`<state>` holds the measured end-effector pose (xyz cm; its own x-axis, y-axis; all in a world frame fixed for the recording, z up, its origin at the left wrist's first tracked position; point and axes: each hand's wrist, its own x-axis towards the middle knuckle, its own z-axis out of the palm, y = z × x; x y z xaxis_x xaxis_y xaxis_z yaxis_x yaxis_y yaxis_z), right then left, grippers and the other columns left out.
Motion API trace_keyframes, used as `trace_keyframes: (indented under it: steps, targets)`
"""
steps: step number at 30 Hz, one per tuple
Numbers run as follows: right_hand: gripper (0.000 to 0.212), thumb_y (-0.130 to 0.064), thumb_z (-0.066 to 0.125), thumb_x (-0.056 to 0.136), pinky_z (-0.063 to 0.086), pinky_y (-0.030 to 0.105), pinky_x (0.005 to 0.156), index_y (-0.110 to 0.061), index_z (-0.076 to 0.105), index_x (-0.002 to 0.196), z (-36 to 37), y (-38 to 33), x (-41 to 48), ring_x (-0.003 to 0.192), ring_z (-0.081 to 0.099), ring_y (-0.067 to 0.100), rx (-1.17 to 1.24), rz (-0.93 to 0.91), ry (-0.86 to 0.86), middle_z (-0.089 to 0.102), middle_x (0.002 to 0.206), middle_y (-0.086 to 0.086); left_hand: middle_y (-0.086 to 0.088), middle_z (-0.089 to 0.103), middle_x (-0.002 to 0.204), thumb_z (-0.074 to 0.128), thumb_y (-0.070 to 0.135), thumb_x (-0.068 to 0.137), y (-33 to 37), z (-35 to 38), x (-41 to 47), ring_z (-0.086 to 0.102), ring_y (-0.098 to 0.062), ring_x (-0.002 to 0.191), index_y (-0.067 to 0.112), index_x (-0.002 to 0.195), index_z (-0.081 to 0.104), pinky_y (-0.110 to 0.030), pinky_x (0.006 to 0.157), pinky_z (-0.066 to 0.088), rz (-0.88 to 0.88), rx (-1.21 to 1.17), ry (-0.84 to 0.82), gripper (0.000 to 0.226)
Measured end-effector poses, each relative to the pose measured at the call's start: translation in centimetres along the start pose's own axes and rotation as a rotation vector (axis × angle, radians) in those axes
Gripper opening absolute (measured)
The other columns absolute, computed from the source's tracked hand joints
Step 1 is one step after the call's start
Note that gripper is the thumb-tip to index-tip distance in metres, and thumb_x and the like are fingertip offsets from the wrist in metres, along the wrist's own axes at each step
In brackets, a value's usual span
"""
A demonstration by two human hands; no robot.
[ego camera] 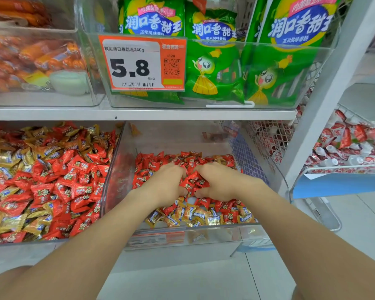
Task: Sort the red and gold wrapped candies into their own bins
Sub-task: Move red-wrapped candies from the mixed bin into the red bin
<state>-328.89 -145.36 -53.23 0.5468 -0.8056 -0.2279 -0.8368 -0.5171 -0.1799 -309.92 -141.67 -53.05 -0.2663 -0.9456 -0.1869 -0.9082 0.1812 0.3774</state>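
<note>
Bare forearms (106, 234) reach from six o'clock into the clear right bin (204, 233). Near the bin's middle the left hand (164, 182) and right hand (220, 181) face each other, fingers curled inward, together clutching a clump of red candies (193, 180) pressed between them. More red ones fill the bin toward twelve o'clock, and gold candies (193, 215) lie along its front wall at six o'clock. Just beside it at nine o'clock, the left bin (30, 241) holds red and gold mixed. Above, at twelve o'clock, green snack bags (214, 72) stand behind a price tag (142, 62).
</note>
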Motion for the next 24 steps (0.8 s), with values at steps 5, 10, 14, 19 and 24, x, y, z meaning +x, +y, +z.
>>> trace_keyframes:
  steps: [5,10,14,19,24]
  targets:
    - [0.041,-0.047,0.077,0.090,0.042,0.035,0.069,-0.016,0.056,0.107,0.2,0.3,-1.0,0.089,0.053,0.023,0.034,0.016,0.014,0.052,0.090,-0.003,-0.005,0.063,0.125,0.069,0.034,0.100,0.7,-1.1,-1.5,0.055,-0.028,0.119,0.012,0.132,0.062,-0.029,0.083,0.036,-0.037,-0.140,0.073,0.040]
    - [0.045,-0.033,0.077,0.090,0.051,0.039,0.075,-0.020,0.060,0.129,0.2,-0.2,-2.0,0.102,0.061,0.026,0.112,0.034,0.016,0.058,0.093,-0.005,-0.001,0.062,0.090,0.063,0.044,0.102,0.7,-1.8,-3.0,0.056,-0.012,0.063,0.014,0.128,0.057,-0.024,0.054,0.035,-0.091,-0.200,0.036,0.040]
    - [0.045,-0.027,0.070,0.091,0.041,0.030,0.061,-0.020,0.060,0.135,0.2,-0.5,-2.3,0.088,0.059,0.022,0.131,0.075,0.042,0.058,0.094,-0.003,-0.009,0.051,0.149,0.059,0.038,0.105,0.7,-2.0,-4.0,0.071,-0.016,0.073,0.021,0.158,0.039,-0.022,0.052,0.046,-0.157,-0.309,0.014,0.059]
    - [0.033,-0.018,0.063,0.096,0.052,0.033,0.053,-0.023,0.065,0.128,-0.8,-0.1,-3.7,0.061,0.068,0.018,0.493,0.104,0.098,0.069,0.093,0.003,0.002,0.062,0.124,0.064,0.024,0.104,0.7,-2.2,-4.7,0.078,-0.017,0.069,0.024,0.127,0.067,-0.035,0.067,0.060,-0.219,-0.655,0.038,0.023]
    - [0.033,-0.016,0.051,0.106,0.040,0.029,0.048,-0.024,0.060,0.136,-2.1,-0.2,-5.4,0.054,0.049,0.015,0.850,0.177,0.081,0.049,0.058,-0.004,-0.005,0.060,0.116,0.065,0.006,0.102,1.0,-2.8,-5.1,0.075,-0.023,0.087,0.019,0.114,0.074,-0.035,0.079,0.065,-0.271,-0.858,0.019,0.020]
